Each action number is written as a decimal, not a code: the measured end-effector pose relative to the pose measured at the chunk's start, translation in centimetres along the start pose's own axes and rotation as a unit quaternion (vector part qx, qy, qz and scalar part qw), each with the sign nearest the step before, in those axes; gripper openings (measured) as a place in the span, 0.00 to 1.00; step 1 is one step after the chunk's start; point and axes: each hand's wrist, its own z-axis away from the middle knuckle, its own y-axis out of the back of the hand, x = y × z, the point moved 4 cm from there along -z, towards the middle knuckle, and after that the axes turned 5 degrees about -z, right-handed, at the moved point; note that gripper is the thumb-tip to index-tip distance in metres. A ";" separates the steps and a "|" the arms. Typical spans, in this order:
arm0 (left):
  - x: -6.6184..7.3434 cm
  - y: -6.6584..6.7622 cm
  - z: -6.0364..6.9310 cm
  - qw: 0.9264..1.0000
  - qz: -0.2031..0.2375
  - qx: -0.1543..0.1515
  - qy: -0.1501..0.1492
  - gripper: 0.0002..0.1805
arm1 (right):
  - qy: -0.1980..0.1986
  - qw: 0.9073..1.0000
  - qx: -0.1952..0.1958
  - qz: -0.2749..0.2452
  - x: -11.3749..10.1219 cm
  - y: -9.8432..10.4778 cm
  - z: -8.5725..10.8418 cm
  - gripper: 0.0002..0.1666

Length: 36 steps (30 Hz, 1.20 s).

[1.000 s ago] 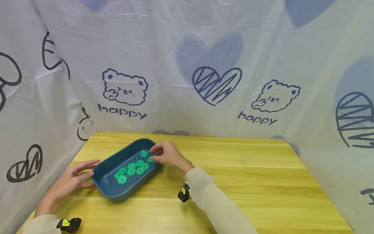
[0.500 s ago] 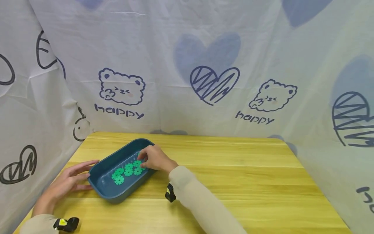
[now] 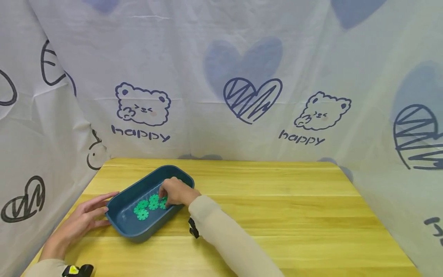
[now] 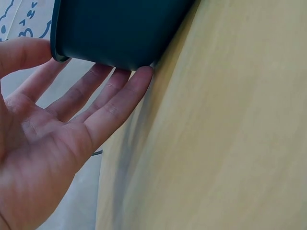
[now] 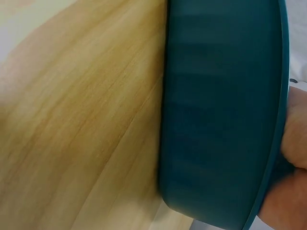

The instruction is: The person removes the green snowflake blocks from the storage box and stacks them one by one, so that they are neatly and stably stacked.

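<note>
A dark teal oblong bin (image 3: 138, 234) stands slanted on the table, with several green notched plastic discs (image 3: 142, 214) lying flat on its floor. My left hand (image 3: 79, 221) is at the bin's near left end. Its fingers (image 4: 108, 110) are spread and fairly straight, the tips touching the end wall, with the thumb at the rim. Over the bin's right long side reaches my right hand (image 3: 177, 192). Its fingers point down among the discs, and the hand covers some of them. Whether it pinches a disc cannot be seen; in the right wrist view the bin's wall hides the fingertips.
The wooden table (image 3: 294, 215) extends to the right of the bin. White cloth (image 3: 207, 127) with bear and heart drawings hangs behind the table and along both sides. A black wrist camera (image 3: 194, 228) sits by the right sleeve.
My right hand has moved left and down, from the bin's far right end to deeper among the discs. My left hand stays at the bin's end. The head view has shifted slightly.
</note>
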 end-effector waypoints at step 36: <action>-0.2 0.2 0.0 1.000 0.025 -0.012 0.006 0.28 | 0.029 0.996 0.017 -0.079 0.6 0.5 -0.6 0.06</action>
